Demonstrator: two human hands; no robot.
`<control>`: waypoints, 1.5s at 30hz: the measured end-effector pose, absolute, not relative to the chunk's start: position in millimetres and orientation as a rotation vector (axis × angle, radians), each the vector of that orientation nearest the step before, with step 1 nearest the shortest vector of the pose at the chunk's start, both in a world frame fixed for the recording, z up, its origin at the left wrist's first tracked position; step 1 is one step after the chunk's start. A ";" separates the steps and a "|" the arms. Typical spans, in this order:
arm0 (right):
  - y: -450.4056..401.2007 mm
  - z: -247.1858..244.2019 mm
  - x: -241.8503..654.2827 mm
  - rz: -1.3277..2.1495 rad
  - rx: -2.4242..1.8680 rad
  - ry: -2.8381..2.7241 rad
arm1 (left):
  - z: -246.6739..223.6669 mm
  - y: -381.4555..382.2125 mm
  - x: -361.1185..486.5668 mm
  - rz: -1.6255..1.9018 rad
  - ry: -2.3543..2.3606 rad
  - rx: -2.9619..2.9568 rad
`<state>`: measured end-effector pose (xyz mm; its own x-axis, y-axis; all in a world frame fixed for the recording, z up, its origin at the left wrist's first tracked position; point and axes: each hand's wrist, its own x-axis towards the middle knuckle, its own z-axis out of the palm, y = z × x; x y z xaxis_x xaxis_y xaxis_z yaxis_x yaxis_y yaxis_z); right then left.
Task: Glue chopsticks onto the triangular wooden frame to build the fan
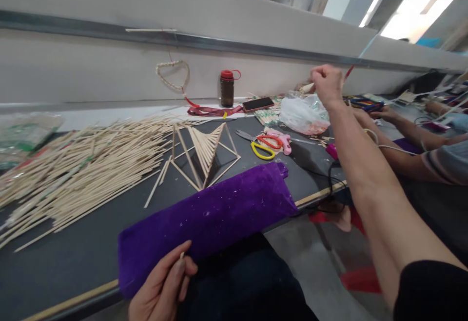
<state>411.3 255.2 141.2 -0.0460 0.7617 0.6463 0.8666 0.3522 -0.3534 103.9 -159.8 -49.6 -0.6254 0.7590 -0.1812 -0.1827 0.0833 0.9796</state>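
Note:
My left hand (pixel 164 284) is at the front edge of the table, by the near corner of a folded purple cloth (pixel 208 213). Its thumb and fingers pinch a short wooden stick, of which only the pale tip (pixel 182 255) shows. My right hand (pixel 328 86) is raised at the end of my outstretched arm, above and beyond a clear plastic bag (pixel 303 111). Its fingers are curled closed; what they hold, if anything, I cannot make out. Behind the cloth stands a frame of thin wooden sticks (pixel 204 152) with a twisted fan of sticks in its middle.
Loose wooden sticks (pixel 109 165) lie piled at left. Scissors (pixel 263 145) and a pink glue gun (pixel 285 141) lie right of the frame. Behind are a phone (pixel 258 104), a red-lidded bottle (pixel 227 89) and a red strap (pixel 212 111). A co-worker's arm (pixel 405 135) reaches in at right.

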 end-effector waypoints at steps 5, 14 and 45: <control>101.9 118.5 318.0 0.654 -0.732 -2.056 | -23.8 -153.2 123.5 1.740 1.373 0.759; -23.1 26.6 261.7 1.299 0.008 -2.275 | -10.0 -160.7 149.6 1.730 1.099 0.932; 59.2 18.6 265.2 1.622 -0.687 -1.471 | -20.1 -132.5 87.9 1.362 2.061 1.882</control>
<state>265.2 59.2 18.6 -0.5137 0.8483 0.1283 -0.2106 0.0203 -0.9774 87.9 -132.5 -20.1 -0.2653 0.8198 0.5075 0.7882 -0.1187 0.6038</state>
